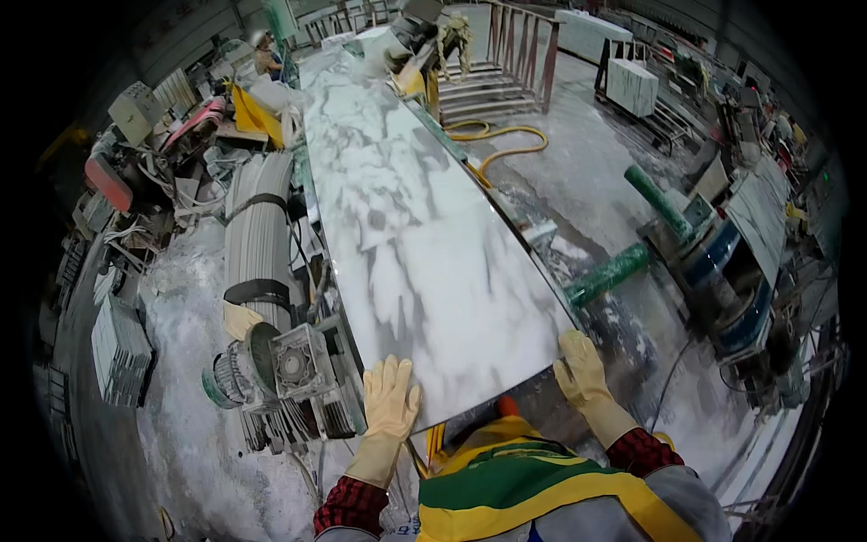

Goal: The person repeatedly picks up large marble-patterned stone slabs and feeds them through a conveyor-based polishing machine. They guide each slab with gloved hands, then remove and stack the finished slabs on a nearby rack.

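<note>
A long polished stone slab, white with grey veins, stretches away from me on a machine bed. My left hand, in a cream rubber glove, is at the slab's near left corner with its fingers stretched out. At the near right corner is my right hand, gloved the same way, its fingers extended against the slab's edge and its thumb pointing inward. Neither hand is closed round anything. Below the slab's near edge, a green and yellow apron covers my front.
A geared motor and grey ribbed bellows flank the slab's left side. Green rollers stick out at right. A yellow hose crosses the floor. Stacked tiles stand far left; a person is at the back.
</note>
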{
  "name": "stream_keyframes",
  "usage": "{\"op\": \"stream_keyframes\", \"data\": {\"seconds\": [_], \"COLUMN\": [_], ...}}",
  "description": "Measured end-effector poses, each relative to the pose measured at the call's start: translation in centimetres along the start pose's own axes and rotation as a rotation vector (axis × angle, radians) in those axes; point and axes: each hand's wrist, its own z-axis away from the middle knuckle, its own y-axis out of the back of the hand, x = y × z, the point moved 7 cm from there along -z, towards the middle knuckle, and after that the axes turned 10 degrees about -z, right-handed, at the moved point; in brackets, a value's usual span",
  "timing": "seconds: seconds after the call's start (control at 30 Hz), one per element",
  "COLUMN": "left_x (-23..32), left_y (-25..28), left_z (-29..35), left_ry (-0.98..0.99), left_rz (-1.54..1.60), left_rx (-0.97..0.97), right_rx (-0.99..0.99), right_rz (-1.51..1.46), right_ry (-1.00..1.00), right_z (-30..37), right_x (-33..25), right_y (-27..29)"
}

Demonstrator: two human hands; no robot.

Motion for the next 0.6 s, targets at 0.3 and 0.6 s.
{"op": "stream_keyframes", "data": {"seconds": [0.3, 0.6], "left_x": [1.7, -2.7], "left_y": [0.4, -0.9], "left_z": [4.2, -3.8], "left_ry": [-0.064, -0.103], "left_rz": [0.022, -0.068], "left_rx": [-0.019, 0.014], "right_rx": [0.223, -0.16], "right_rz": [-1.167, -1.386], "right_ry": [-0.911, -0.965], "right_z": [9.2, 3.8], "right_x": [0.6, -5.8], "right_y": [-8.1, -15.2]}}
